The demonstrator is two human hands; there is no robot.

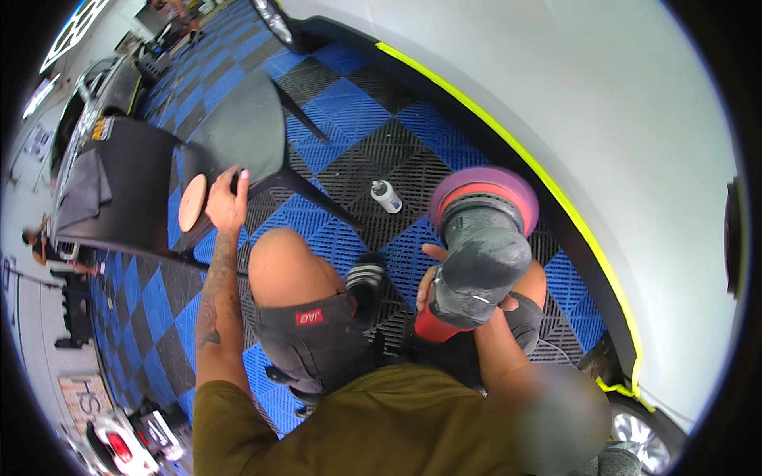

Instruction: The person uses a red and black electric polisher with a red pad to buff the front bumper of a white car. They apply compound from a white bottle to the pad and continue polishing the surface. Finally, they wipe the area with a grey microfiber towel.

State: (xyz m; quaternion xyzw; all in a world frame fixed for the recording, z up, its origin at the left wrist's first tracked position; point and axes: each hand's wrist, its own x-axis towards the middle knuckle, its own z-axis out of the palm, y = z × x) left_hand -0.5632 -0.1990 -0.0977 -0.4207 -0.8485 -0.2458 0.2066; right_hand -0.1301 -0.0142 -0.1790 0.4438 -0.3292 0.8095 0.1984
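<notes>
My right hand (426, 288) grips the body of a black and red polisher (485, 262), which I hold over my right thigh. Its round purple and red pad (443, 190) faces away from me, and its rim looks blurred. My left hand (227, 199) is at the near edge of a black plastic chair (238, 131), with something dark between thumb and fingers; whether that is a small object or the chair is unclear. Just left of this hand is a tan disc-shaped pad (193, 203), its support partly hidden. A white bottle with a dark cap (387, 196) is on the floor between chair and polisher.
A pale car body panel (625, 149) curves along the right, its lower edge lined with yellow masking tape (506, 128). A grey cloth (86, 190) hangs over the chair's backrest (140, 190). Blue and black floor tiles (342, 110) lie below. Another person (41, 244) is far left.
</notes>
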